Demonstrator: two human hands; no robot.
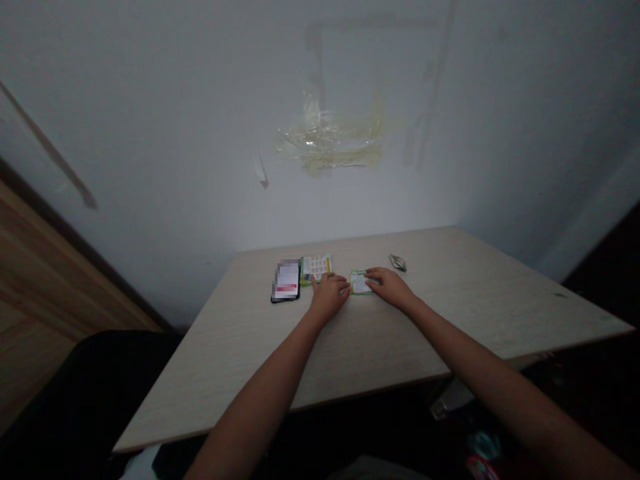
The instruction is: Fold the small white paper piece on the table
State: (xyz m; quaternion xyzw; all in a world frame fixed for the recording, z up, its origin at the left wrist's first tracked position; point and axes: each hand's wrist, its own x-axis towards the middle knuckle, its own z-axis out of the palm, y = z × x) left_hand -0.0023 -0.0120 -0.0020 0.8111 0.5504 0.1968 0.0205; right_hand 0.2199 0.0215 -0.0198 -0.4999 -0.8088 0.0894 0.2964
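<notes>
A small green-and-white printed card (359, 283) lies flat on the table between my two hands. My left hand (330, 295) rests palm down, fingers stretched out, with its fingertips at the card's left edge. Its thumb points toward a printed leaflet (317, 266) with rows of small pictures, just behind that hand. From the other side, my right hand (391, 285) lays its extended fingers over the card's right end, covering part of it. The print on the card is too small to read.
A phone (287, 281) with a lit, blurred screen lies left of the leaflet. A small crumpled wrapper (398, 262) is behind my right hand. The pale wooden table (240, 333) meets a wall (200, 133) bearing old tape. A dark chair-like shape (110, 373) stands at left.
</notes>
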